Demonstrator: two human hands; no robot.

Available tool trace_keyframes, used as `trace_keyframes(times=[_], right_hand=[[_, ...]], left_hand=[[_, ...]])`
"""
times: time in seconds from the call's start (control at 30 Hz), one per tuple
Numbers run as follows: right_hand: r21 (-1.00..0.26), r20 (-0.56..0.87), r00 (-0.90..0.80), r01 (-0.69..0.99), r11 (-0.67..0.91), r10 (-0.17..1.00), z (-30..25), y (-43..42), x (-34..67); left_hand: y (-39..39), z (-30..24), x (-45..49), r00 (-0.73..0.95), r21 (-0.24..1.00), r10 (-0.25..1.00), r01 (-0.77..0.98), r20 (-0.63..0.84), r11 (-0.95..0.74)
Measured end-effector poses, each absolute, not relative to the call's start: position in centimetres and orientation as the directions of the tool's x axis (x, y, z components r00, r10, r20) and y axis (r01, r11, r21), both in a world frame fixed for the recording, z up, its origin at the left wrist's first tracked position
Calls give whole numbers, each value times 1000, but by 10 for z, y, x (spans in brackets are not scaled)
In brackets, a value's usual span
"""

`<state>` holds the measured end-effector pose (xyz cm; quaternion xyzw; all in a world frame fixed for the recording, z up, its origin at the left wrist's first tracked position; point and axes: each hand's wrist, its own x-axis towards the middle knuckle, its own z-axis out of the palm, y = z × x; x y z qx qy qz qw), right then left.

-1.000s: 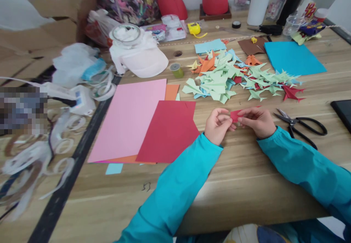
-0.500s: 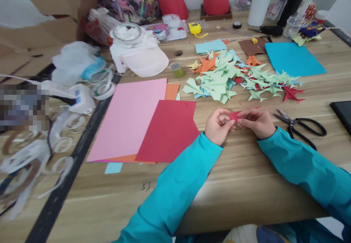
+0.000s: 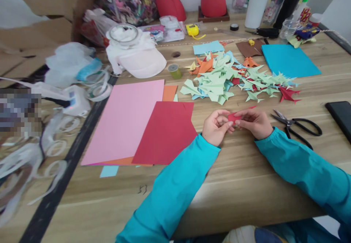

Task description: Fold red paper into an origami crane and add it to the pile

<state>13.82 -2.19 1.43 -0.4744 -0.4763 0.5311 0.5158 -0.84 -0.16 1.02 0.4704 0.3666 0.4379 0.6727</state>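
Both of my hands pinch a small red folded paper (image 3: pixel 233 117) just above the wooden table (image 3: pixel 241 177). My left hand (image 3: pixel 216 127) grips its left end with curled fingers. My right hand (image 3: pixel 255 122) grips its right end, fingers pressed together. Beyond them lies a pile of folded paper shapes (image 3: pixel 236 80), mostly pale green, with some orange, blue and red ones. A red paper sheet (image 3: pixel 164 133) lies left of my left hand, overlapping a pink sheet (image 3: pixel 126 118) and an orange sheet (image 3: pixel 170 92).
Black scissors (image 3: pixel 297 126) lie right of my right hand, and a dark phone (image 3: pixel 341 116) sits at the right edge. A blue sheet (image 3: pixel 289 60), a brown sheet (image 3: pixel 248 48), a white cap (image 3: pixel 139 60), a small tape roll (image 3: pixel 174 71), tape rings (image 3: pixel 55 148) and clutter fill the back and left.
My hands keep their pinch on the red paper with only slight finger movement. The view has shifted a little, so everything sits slightly left and lower.
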Motion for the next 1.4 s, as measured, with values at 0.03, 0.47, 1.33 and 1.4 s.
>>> trace_keyframes(times=[0.03,0.47,1.33,1.4], right_hand=[[-995,-17,-13,-96,-18,1000,14,-22,138],[-980,-36,33,-195,-29,999,5,-18,144],[-984,49,5,-171,49,999,9,-23,137],[-980,69,5,-189,69,998,10,-23,136]], left_hand=[[-1,10,-9,355,953,932,-248,-78,174],[0,7,-10,356,936,932,-299,-71,185],[-6,11,-6,280,958,960,-280,15,67],[-5,9,-5,280,955,960,-289,22,62]])
